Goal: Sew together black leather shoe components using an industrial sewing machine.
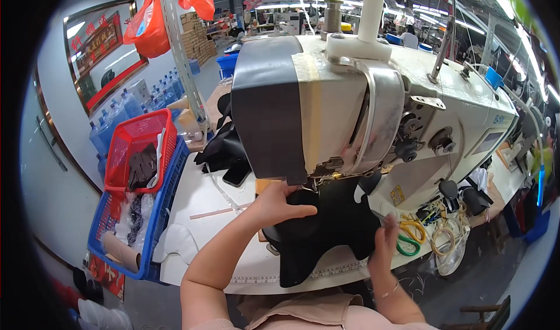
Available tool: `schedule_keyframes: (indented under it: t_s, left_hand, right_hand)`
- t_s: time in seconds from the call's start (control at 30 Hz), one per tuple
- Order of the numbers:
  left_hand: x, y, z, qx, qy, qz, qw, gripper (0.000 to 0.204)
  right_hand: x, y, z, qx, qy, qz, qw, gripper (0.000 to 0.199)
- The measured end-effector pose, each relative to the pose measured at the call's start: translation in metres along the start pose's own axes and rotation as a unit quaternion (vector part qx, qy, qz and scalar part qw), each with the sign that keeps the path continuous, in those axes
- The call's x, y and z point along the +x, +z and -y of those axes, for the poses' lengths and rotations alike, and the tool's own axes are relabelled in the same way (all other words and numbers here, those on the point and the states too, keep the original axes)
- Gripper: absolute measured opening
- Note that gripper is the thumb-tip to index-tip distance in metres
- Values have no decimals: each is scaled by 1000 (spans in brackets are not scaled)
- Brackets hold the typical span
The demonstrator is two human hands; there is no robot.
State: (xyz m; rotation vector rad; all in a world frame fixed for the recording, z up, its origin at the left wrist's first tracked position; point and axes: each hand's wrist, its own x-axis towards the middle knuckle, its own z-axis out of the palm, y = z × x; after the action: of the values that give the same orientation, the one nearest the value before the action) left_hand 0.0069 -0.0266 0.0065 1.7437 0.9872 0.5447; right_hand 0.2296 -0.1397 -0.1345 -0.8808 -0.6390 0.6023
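Observation:
A black fabric piece (326, 242) with curved cut-outs lies under the needle area (314, 184) of a large white and grey sewing machine (268, 97). My left hand (280, 204) rests on its left part, close by the needle, thumb stretched out over the cloth. The fingertips are partly hidden beneath the machine head. At the fabric's right edge is my right hand (382, 245), seen edge-on and slightly blurred, fingers stretched upward. Just beside it lie scissors with yellow handles (415, 231) and a green handle loop (408, 246).
Left of the machine, a red basket (125, 133) sits over a blue crate (153, 237). A phone (236, 172) and black fabric scraps (221, 148) lie behind my left arm. Tangled cords (446, 228) cover the table's right. A measuring tape (256, 280) follows the front edge.

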Motion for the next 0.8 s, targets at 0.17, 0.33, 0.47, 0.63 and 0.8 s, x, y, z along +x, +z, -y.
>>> schedule_keyframes:
  t_s: [0.17,0.33,0.47,0.63,0.8]
  left_hand:
    - [-1,-10,4,-56,-31,103,993,44]
    - [-1,-9,11,-143,-15,112,983,44]
    - [0,-11,6,-117,-35,102,987,50]
    - [-4,-13,-18,-99,-54,64,992,59]
    - [11,-12,11,-154,72,49,984,63]
  right_hand:
    - [-22,-20,18,-32,251,166,953,31]
    - [-20,-18,63,-65,214,167,960,21]
    - [-12,-17,62,-91,183,185,961,18]
    - [-3,-13,64,-103,151,203,962,17]
    - [1,-10,65,-101,166,208,959,17]
